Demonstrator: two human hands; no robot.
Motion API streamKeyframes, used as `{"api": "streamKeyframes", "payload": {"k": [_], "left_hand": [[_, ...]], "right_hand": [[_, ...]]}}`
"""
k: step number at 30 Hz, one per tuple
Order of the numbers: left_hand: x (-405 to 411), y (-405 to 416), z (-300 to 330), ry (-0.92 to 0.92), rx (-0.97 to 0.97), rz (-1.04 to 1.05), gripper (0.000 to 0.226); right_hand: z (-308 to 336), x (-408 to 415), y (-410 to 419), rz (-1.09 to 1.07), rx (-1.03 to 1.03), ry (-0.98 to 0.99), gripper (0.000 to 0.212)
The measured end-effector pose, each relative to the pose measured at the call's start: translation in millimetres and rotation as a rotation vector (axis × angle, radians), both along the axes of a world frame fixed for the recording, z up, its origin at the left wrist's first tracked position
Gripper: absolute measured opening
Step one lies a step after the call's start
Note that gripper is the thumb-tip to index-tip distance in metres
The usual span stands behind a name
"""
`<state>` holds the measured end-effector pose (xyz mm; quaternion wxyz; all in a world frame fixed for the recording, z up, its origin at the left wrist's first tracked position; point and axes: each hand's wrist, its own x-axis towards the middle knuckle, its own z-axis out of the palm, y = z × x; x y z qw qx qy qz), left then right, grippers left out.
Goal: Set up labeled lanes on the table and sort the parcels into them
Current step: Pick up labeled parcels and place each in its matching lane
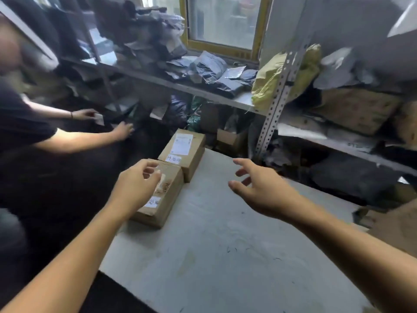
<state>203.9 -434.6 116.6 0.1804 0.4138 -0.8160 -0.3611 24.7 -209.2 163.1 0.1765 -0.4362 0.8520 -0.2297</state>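
Parcels so far: two cardboard boxes, near one (161,197) and far one (184,152), touching along table (225,245) left edge, handwritten labels on both. Left hand (135,188) loosely curled over near box, grip unclear; right hand (259,188) spread wide, empty. Shelf pile (203,68) looked unsorted, so early days.

A pale grey table (225,233), scuffed with small dark marks, fills the lower middle. Two cardboard boxes sit along its edge at ten o'clock, touching end to end: the near box (167,199) with a small handwritten label, the far box (182,152) with a printed shipping label.
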Motion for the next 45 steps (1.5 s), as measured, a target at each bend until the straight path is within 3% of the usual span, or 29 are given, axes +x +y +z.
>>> {"api": "streamKeyframes", "payload": {"k": [4,11,14,18,21,31,36,38,43,45], "left_hand": [[24.9,-50.8,-53.7,-0.05,0.089,0.094,0.014],[43.4,-112.0,-140.2,-0.149,0.293,0.249,0.058],[42.3,-115.9,-160.6,-0.133,0.41,0.233,0.062],[46.1,-102.3,-171.5,-0.134,0.414,0.193,0.061],[51.9,-83.3,-172.0,-0.103,0.446,0.123,0.04],[34.5,17.5,-150.8,-0.003,0.592,0.045,0.042],[11.2,87.7,-121.3,0.086,0.62,-0.057,0.042],[0.3,121.0,-106.0,0.108,0.634,-0.123,0.046],[-22.9,198.7,-68.0,0.184,0.67,-0.245,0.015],[-27.9,226.6,-53.5,0.195,0.669,-0.272,0.02]], "right_hand": [[-67.3,20.9,-67.5,-0.005,0.073,-0.204,0.061],[-171.5,60.3,-159.1,-0.202,0.129,-0.662,0.071],[-204.7,76.7,-178.2,-0.288,0.097,-0.822,0.072],[-227.9,96.3,-182.1,-0.301,0.013,-1.0,0.069],[-230.9,100.6,-167.3,-0.352,-0.046,-1.004,0.066],[-214.2,90.5,-56.7,-0.567,-0.189,-1.111,0.052],[-180.8,74.4,26.6,-0.642,-0.337,-1.004,0.028],[-163.7,69.5,60.9,-0.699,-0.415,-0.954,0.029],[-124.0,66.9,143.7,-0.795,-0.575,-0.88,0.03],[-112.0,70.6,174.5,-0.817,-0.612,-0.864,0.031]]}}
